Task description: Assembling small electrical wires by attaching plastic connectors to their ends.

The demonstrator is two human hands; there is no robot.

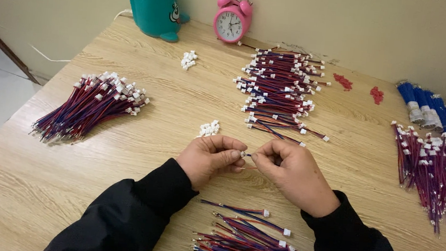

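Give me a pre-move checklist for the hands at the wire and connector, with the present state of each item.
1. Left hand pinches the small white connector at its fingertips: ok.
2. Right hand holds the wire end at the connector: ok.
3. Wire seated in the connector: cannot tell, too small.
4. Spare white connectors lie just beyond the left hand: ok.
5. Loose wires lie between the sleeves, near the table edge: ok.
6. Both hands apart from the far pile of wires: ok.
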